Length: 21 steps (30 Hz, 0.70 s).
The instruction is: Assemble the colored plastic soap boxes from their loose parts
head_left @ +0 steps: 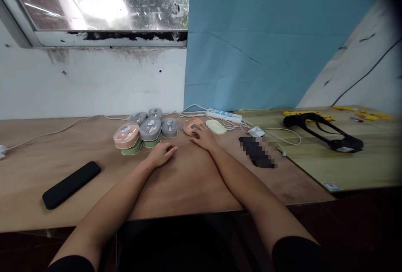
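Note:
My right hand (203,137) reaches to a peach oval lunch box lid (189,126), its fingers over the right part and thumb by the near edge. A dark slot shows in the lid's top; the fingers cover part of it. Just right of that hand lies a cream oval piece (216,127). My left hand (161,154) rests on the table with its thumb out from the fingers, holding nothing. Close to it stand small lidded lunch boxes: a pink-lidded one (126,134) on a green base, a grey-lidded one (150,128) also on green, and several more grey ones.
A white power strip (223,115) and tangled white cables lie at the back. A black phone-like slab (71,185) is at the left front. A dark, partly pixelated object (254,151) lies right of my right arm. On the adjoining table (314,171) sits a black strap-like frame (341,142).

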{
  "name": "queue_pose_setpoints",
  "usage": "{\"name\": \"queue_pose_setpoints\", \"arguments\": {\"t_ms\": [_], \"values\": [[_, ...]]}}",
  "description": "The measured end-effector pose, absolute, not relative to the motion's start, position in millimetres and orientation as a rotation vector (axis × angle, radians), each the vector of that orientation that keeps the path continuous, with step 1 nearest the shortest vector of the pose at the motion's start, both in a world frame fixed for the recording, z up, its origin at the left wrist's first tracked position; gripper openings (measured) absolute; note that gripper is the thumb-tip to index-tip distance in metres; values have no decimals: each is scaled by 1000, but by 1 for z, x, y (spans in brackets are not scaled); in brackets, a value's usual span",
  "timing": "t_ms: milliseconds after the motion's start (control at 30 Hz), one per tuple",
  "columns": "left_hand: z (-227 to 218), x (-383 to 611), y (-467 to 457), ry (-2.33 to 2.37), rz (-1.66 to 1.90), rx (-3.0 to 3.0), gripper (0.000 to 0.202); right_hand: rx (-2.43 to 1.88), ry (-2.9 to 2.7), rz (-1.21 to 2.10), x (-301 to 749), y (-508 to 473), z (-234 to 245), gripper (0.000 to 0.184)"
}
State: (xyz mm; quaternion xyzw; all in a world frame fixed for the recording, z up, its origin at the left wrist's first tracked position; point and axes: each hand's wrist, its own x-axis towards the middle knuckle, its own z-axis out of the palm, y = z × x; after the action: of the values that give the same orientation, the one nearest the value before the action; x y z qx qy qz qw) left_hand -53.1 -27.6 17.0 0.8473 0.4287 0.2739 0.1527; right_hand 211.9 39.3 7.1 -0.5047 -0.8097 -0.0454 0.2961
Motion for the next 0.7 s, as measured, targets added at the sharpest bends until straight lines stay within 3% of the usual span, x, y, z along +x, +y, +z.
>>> {"name": "queue_pose_setpoints", "arguments": {"t_ms": [100,300,467,700], "values": [[17,-54,-27,1235,794,2430,39,-1398,-2122,-106,217,41,6,18],[16,-55,-27,1240,785,2439,38,-1677,-1904,-66,234,40,10,34],[16,-54,-27,1216,789,2430,38,-1659,-1920,-100,241,45,5,18],[15,-55,-26,1220,788,2432,39,-1706,-1939,-210,240,44,5,19]]}}
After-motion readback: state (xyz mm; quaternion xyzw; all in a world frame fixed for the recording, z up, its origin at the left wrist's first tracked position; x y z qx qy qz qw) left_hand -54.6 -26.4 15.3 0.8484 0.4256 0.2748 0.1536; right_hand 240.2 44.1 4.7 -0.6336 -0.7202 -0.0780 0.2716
